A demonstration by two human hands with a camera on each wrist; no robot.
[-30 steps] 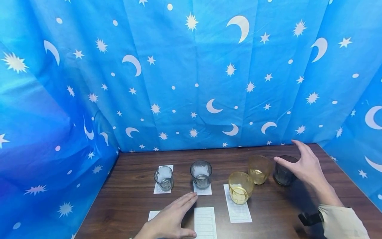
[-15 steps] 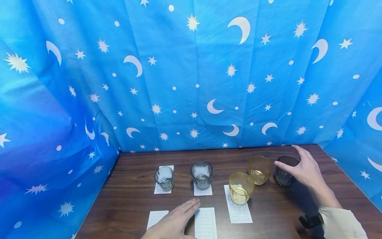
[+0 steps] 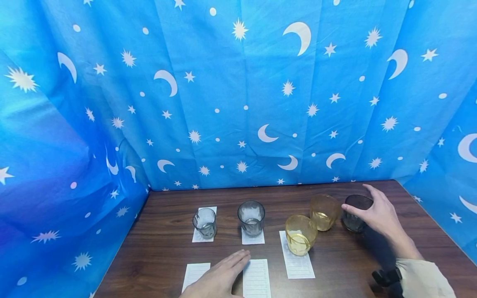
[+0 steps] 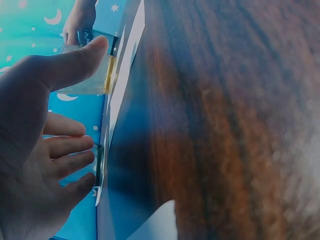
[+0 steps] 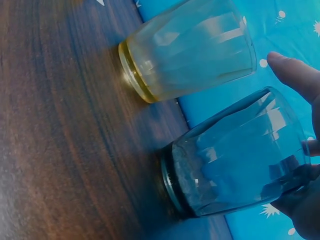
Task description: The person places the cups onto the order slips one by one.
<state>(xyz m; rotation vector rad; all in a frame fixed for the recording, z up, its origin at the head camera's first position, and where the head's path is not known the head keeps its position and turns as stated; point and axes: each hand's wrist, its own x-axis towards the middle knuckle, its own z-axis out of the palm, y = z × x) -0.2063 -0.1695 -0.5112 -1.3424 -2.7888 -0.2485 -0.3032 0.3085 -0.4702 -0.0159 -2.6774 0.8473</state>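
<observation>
My right hand [image 3: 380,213] is spread around the rim of a dark grey glass [image 3: 354,221] at the right of the table. In the right wrist view the thumb [image 5: 295,75] stands apart from this glass [image 5: 235,160]; fingertips show at its far side, perhaps touching it. Left of it stands an amber glass [image 3: 323,217], with a second amber glass [image 3: 299,238] nearer, on a paper slip [image 3: 298,265]. My left hand [image 3: 221,277], fingers straight and thumb apart, holds nothing near the front, beside a printed slip [image 3: 256,277].
Two grey glasses, a small one [image 3: 205,225] and a larger one [image 3: 251,221], stand on slips at the back left. Another slip [image 3: 195,273] lies left of my left hand. A blue star-and-moon cloth [image 3: 223,82] hangs behind the wooden table [image 3: 156,231] and along its sides.
My right hand has come down a little around the dark grey glass. My left hand has drawn slightly back toward the front edge, uncovering more of the slip at its left.
</observation>
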